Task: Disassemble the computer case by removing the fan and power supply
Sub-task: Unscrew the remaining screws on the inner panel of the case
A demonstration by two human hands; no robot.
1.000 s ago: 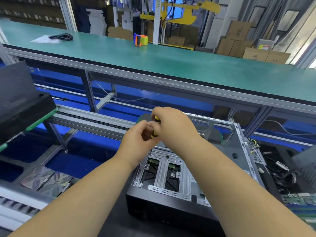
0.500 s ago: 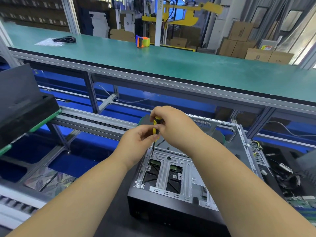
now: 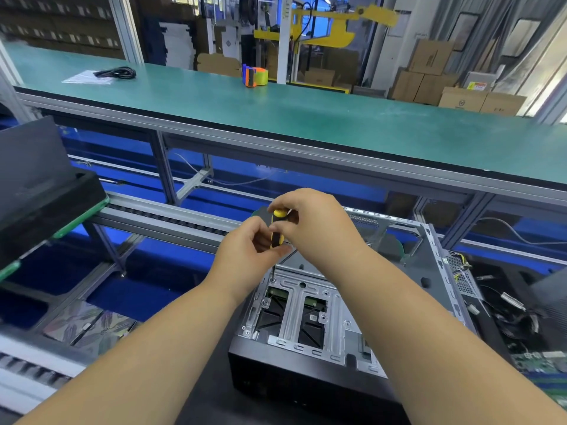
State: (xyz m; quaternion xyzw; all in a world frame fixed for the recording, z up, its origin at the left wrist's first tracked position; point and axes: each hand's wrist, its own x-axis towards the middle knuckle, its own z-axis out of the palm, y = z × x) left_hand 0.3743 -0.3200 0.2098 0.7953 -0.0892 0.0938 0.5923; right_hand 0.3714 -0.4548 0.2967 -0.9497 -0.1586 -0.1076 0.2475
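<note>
Both hands on the screwdriver, tip now seated on a bracket screw

Two hands work together at one tool. The right hand pinches the top of the yellow-and-black screwdriver, and the left hand curls round the lower part of the handle just below it. A second ago the handle was buried between the hands and no shaft showed; the shaft has since come into view beneath them, and it now stands near upright with its tip on a screw at the far left corner of the metal bracket. In my judgement a screw is being driven out, and the strip-down remains at an early fastening stage.

The computer case lies open on the dark worktop, directly below and ahead of the hands.

Not established:
- No fan can be made out; the hands cover the rear part of the case.
- A grilled metal box with wires to the right of the right hand may be the power supply; this cannot be confirmed.
- Whether the screw has loosened at all cannot be told.
- The right edge of the case is hidden by the right forearm.
</note>
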